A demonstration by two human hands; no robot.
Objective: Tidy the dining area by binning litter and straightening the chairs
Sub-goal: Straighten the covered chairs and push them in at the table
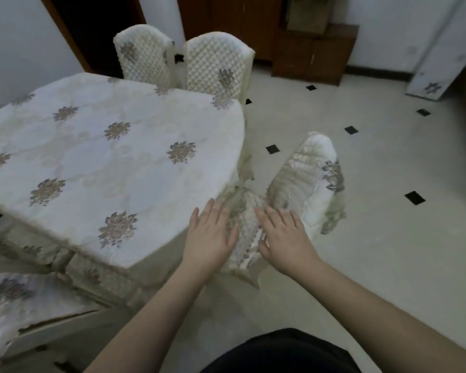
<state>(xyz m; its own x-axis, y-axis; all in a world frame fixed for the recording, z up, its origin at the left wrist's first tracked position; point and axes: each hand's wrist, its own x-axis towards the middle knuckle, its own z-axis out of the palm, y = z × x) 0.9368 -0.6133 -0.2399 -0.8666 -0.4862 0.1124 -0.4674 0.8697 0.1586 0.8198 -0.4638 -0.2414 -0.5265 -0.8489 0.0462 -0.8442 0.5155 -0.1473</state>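
A chair in a cream quilted cover [304, 181] stands at the table's right corner, its back angled away from the table. My left hand [210, 235] and my right hand [283, 235] hover side by side over the near end of this chair, fingers straight and spread, holding nothing. Whether the palms touch the cover I cannot tell. The dining table [105, 162] has a white cloth with flower motifs. Two more covered chairs [145, 57] [215, 63] stand tucked in at the table's far side.
Cream floor tiles with small black diamonds [374, 251] spread to the right. A dark wooden cabinet [312, 55] stands at the back wall. Another covered chair [16, 300] shows at the lower left. A white patterned panel [441, 63] leans at the far right.
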